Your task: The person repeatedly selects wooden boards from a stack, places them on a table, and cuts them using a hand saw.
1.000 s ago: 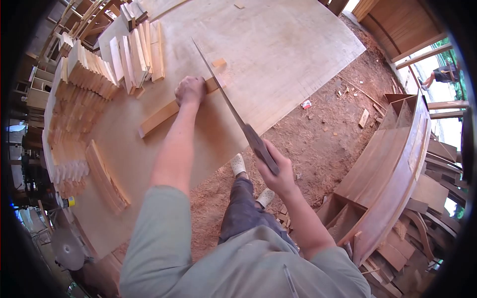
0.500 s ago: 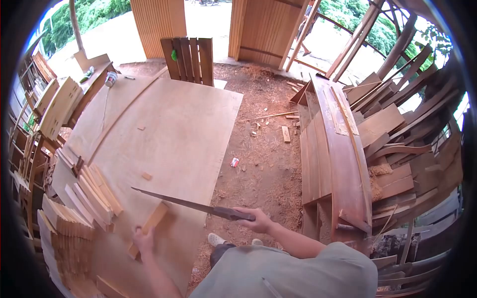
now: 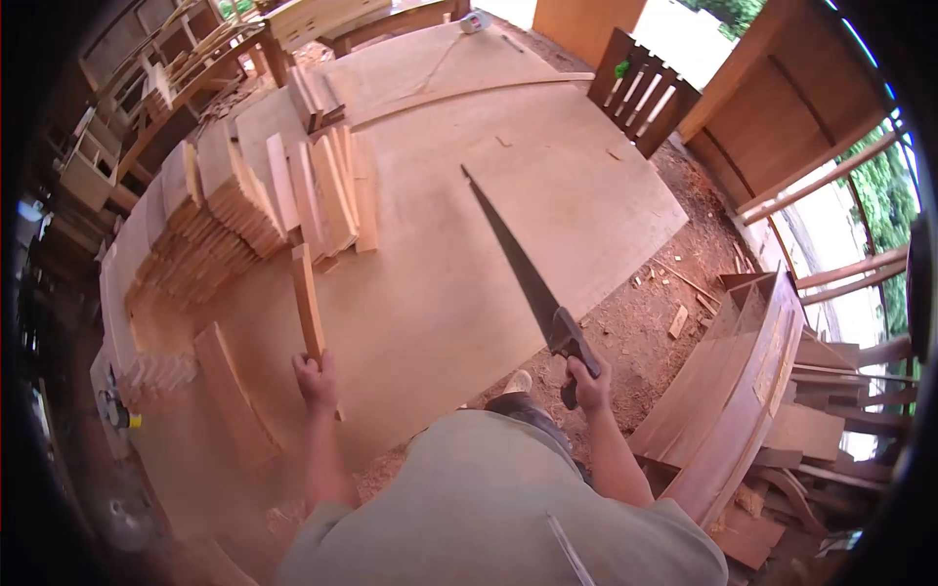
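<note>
My right hand (image 3: 589,381) is closed around the handle of a handsaw (image 3: 523,264), whose long blade points up and to the left over the plywood sheet (image 3: 449,322). In my left hand (image 3: 315,379) is a short wooden board (image 3: 308,308), gripped near its lower end and seen nearly edge-on. Left of that hand, another flat board (image 3: 234,391) lies on the sheet. Beyond it, several cut wooden pieces (image 3: 337,195) lean side by side, next to a tall stack of similar pieces (image 3: 225,215).
A wooden cabinet (image 3: 723,381) lies to the right on a dirt floor (image 3: 625,327) strewn with shavings. Scrap boards (image 3: 806,430) pile up behind it. A slatted wooden panel (image 3: 640,93) stands at the sheet's far edge, and a long strip (image 3: 479,90) crosses the sheet.
My view has swung left. The board in my left hand is now lifted and turned more upright. The saw, still in my right hand, has tilted so its blade points farther away.
</note>
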`<state>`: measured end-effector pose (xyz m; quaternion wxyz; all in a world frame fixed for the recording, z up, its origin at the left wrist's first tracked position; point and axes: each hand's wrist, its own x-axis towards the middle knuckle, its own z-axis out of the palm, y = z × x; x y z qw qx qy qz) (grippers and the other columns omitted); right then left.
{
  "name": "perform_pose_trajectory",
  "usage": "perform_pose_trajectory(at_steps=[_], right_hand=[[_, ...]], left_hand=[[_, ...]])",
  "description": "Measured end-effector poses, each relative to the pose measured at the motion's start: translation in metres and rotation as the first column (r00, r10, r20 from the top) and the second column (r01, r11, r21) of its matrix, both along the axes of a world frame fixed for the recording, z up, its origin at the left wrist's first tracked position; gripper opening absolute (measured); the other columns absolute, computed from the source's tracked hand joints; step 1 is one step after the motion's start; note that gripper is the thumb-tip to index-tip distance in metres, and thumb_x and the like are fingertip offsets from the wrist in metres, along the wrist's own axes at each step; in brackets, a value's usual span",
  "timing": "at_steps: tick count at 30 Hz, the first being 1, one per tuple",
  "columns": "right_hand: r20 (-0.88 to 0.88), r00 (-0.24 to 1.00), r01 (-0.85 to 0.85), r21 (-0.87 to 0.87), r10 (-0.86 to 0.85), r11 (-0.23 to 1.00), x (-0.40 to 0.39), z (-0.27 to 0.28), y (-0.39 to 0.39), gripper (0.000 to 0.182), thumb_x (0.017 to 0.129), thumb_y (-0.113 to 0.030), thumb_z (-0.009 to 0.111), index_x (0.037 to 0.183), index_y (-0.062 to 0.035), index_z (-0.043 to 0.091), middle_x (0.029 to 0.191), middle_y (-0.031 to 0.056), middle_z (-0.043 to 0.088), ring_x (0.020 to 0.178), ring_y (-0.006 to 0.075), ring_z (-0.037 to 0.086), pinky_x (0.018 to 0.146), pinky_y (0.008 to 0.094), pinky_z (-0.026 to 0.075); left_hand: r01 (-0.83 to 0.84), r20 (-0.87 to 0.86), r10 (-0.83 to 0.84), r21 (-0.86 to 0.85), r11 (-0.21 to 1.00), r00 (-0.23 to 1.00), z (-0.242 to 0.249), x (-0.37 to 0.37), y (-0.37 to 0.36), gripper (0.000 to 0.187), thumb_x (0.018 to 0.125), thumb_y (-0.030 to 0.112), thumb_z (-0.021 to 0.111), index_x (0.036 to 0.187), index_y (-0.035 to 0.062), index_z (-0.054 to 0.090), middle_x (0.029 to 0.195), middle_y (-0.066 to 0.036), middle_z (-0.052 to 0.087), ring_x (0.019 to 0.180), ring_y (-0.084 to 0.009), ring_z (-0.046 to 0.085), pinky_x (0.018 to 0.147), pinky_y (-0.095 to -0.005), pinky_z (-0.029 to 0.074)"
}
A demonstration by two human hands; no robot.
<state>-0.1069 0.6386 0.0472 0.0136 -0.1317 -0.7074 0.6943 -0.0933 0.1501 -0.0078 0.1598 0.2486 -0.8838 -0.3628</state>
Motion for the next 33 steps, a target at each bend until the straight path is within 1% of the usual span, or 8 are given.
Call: perform_pose_trajectory(at_steps=[7, 9, 18, 20, 25, 28, 30, 33], right_hand=[[-0.035, 0.987, 0.155, 0.029, -0.154, 0.987, -0.138, -0.006, -0.019, 0.02, 0.094, -0.026, 0.063, 0.093, -0.007, 0.065, 0.068, -0.0011, 0.05, 0.05, 0.0106, 0.047, 0.047, 0.0248, 0.039], [0.053, 0.888, 0.45, -0.308, -0.458, 0.838, -0.143, -0.003, -0.039, 0.032, 0.096, -0.039, 0.058, 0.093, -0.0078, 0.061, 0.076, 0.0023, 0.05, 0.058, 0.0154, 0.05, 0.053, 0.0302, 0.044], [0.441, 0.847, 0.499, -0.472, -0.296, 0.727, -0.14, -0.031, -0.016, 0.054, 0.099, -0.044, 0.05, 0.131, -0.0009, 0.048, 0.103, 0.0123, 0.056, 0.083, 0.0293, 0.059, 0.081, 0.0494, 0.055], [0.775, 0.627, 0.377, -0.386, 0.074, 0.842, -0.114, 0.012, -0.04, 0.049, 0.098, -0.042, 0.054, 0.129, -0.0051, 0.049, 0.109, 0.0185, 0.061, 0.093, 0.0298, 0.063, 0.079, 0.0457, 0.055], [-0.093, 0.665, -0.578, -0.692, 0.741, 0.432, -0.064, 0.137, -0.092, 0.053, 0.093, -0.017, 0.059, 0.141, 0.001, 0.045, 0.115, 0.0204, 0.06, 0.098, 0.0303, 0.062, 0.087, 0.043, 0.052], [-0.694, 0.256, -0.948, -0.316, 0.673, 0.034, -0.068, 0.225, -0.122, 0.041, 0.092, -0.013, 0.06, 0.132, -0.0027, 0.059, 0.107, 0.0184, 0.06, 0.092, 0.028, 0.061, 0.081, 0.0371, 0.05], [-0.82, 0.094, -0.987, -0.151, 0.564, -0.054, -0.064, 0.27, -0.138, 0.034, 0.095, -0.01, 0.06, 0.129, -0.0113, 0.061, 0.103, 0.0221, 0.061, 0.082, 0.0303, 0.059, 0.073, 0.0449, 0.048], [-0.9, -0.037, -0.999, 0.016, 0.434, -0.05, -0.064, 0.298, -0.159, 0.023, 0.095, -0.007, 0.057, 0.117, -0.0125, 0.063, 0.102, 0.0215, 0.06, 0.077, 0.0299, 0.058, 0.068, 0.0455, 0.048]], left_hand=[[-0.427, 0.175, 0.493, -0.312, 0.849, 0.853, 0.033, 0.054, -0.047, 0.05, 0.09, 0.04, 0.064, 0.082, -0.0092, 0.069, 0.111, -0.021, 0.058, 0.105, -0.0382, 0.057, 0.094, -0.0447, 0.047], [-0.497, 0.136, 0.581, -0.388, 0.776, 0.802, 0.037, 0.079, -0.067, 0.049, 0.09, 0.04, 0.063, 0.086, -0.0086, 0.071, 0.111, -0.02, 0.059, 0.108, -0.0375, 0.055, 0.096, -0.0455, 0.047], [-0.583, 0.31, 0.679, -0.353, 0.732, 0.665, 0.074, 0.102, -0.14, 0.039, 0.088, 0.029, 0.064, 0.097, -0.0088, 0.069, 0.12, -0.023, 0.057, 0.117, -0.0396, 0.054, 0.102, -0.0447, 0.045], [-0.622, 0.256, 0.692, -0.307, 0.72, 0.675, 0.062, 0.105, -0.149, 0.039, 0.087, 0.027, 0.064, 0.101, -0.0093, 0.067, 0.12, -0.024, 0.058, 0.117, -0.0403, 0.055, 0.101, -0.0445, 0.046], [-0.558, 0.263, 0.547, -0.037, 0.829, 0.795, 0.056, 0.12, -0.164, 0.048, 0.084, 0.029, 0.068, 0.109, -0.0111, 0.061, 0.102, -0.027, 0.069, 0.101, -0.0377, 0.068, 0.087, -0.0427, 0.051], [-0.581, 0.301, 0.603, -0.169, 0.796, 0.739, 0.053, 0.121, -0.168, 0.048, 0.085, 0.031, 0.07, 0.109, -0.0097, 0.065, 0.099, -0.026, 0.069, 0.098, -0.039, 0.068, 0.085, -0.043, 0.052], [-0.705, -0.124, 0.774, -0.52, 0.482, 0.62, 0.078, 0.077, -0.116, 0.044, 0.089, 0.031, 0.069, 0.107, -0.0091, 0.066, 0.093, -0.025, 0.069, 0.093, -0.0398, 0.068, 0.084, -0.0446, 0.052], [-0.533, -0.06, 0.551, -0.356, 0.767, 0.832, 0.068, 0.018, -0.127, 0.043, 0.093, 0.032, 0.066, 0.106, -0.0086, 0.067, 0.092, -0.022, 0.069, 0.09, -0.0381, 0.068, 0.082, -0.045, 0.053]])
